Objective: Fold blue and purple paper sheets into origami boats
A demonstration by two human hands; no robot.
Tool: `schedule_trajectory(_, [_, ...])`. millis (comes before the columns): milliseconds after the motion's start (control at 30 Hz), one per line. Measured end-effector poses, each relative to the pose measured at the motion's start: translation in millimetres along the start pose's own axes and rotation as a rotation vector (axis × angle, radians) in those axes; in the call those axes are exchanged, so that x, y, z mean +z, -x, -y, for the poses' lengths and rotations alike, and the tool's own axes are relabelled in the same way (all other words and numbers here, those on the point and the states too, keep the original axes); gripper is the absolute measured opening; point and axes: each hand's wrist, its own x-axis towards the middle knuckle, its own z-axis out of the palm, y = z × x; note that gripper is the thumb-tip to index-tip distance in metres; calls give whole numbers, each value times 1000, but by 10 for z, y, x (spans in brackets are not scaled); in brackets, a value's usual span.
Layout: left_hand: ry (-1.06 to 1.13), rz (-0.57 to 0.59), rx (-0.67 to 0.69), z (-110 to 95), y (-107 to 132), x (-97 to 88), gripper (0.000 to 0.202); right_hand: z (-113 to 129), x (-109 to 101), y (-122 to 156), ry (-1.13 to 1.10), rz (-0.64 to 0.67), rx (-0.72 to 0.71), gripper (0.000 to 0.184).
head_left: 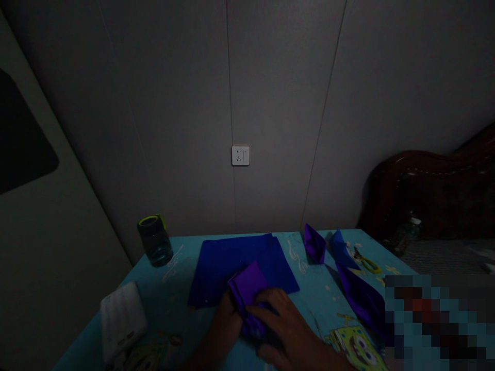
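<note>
L hand | R hand | both gripping folded purple ppr | blue shts behind

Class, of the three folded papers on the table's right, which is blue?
The middle folded paper, left of the yellow-handled scissors; the left paper and the near paper are purple.
</note>
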Motion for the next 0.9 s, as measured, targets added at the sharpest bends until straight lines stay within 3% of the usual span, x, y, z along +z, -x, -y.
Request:
schedule_trajectory(100, [-62,28,38,-60,26,18,37,16,43,-4,-80,-72,82,28])
schedule_trajectory(200, [-103,40,32,-62,35,19,39,21,98,-8,-145,-154,103,15])
schedule_trajectory(533, [-104,24,67,8,-24,3,32,-43,210,15,-295,-213,231,7])
schedule_trajectory(900, [-109,-45,66,3,-11,2,35,-19,102,-15,-277,-208,219,6])
